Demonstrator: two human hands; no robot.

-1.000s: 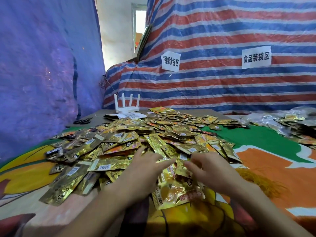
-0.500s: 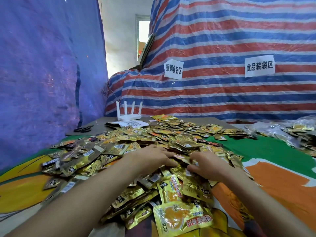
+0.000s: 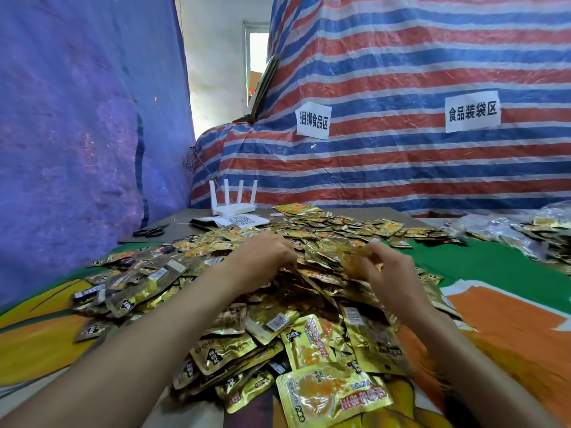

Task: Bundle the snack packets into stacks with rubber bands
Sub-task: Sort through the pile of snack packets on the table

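A wide heap of gold foil snack packets (image 3: 312, 307) covers the colourful cloth on the table (image 3: 509, 329). Both of my arms reach forward into the middle of the heap. My left hand (image 3: 265, 257) lies on the pile with its fingers curled down over packets, fingertips hidden among them. Just to its right, my right hand (image 3: 389, 273) pinches a blurred gold and orange packet (image 3: 355, 256) raised slightly above the heap. One packet with an orange front (image 3: 330, 396) lies nearest to me. I see no rubber bands.
At the far left of the table stand a white router (image 3: 234, 208), a printed QR sheet (image 3: 242, 220) and black scissors (image 3: 151, 232). Clear bags holding more packets (image 3: 525, 233) lie far right. A blue tarp closes the left side and a striped tarp with two signs the back.
Both hands have moved away from me, deeper into the heap. The right hand has picked a packet out of the pile. More packets now lie near the table's front edge.
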